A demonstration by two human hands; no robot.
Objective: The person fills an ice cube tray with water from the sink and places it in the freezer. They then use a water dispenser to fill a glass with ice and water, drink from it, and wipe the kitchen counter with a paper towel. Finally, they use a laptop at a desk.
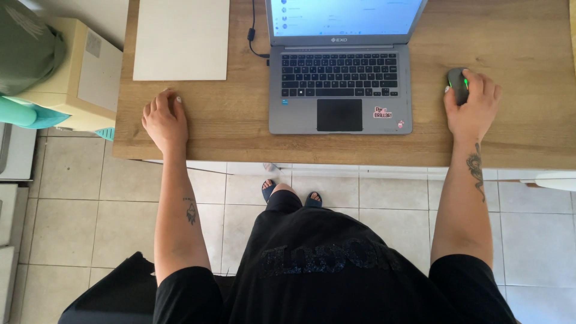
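The right hand (473, 108) lies over a small dark computer mouse (458, 84) with a green light on it. The fingers curl down on top and the thumb rests on the near side, so the hand is closed around the mouse. The mouse sits on the wooden desk (240, 129), under the fingertips of that hand, with only its left part peeking out.

The mouse looks small, hard and light. It likely slides easily on the smooth wood, so it needs only a soft push. The best place to hold it is by its two sides, with the palm on its back, much as the hand sits now. Its shell is probably a bit slippery, but it does not look easy to break.

The left hand (165, 120) rests flat on the desk with the fingers loosely bent. It holds nothing.

Just left of the right hand is a grey laptop (339, 90), open, with its screen lit. A black cable (253, 36) plugs into its far left side. Beyond the left hand lies a flat pale board (181, 39). Off the desk, left of that hand, stands a cream box (72, 78).

The laptop's edge is the closest thing in the mouse's way on the left. To the right and in front of the mouse the wood is bare.
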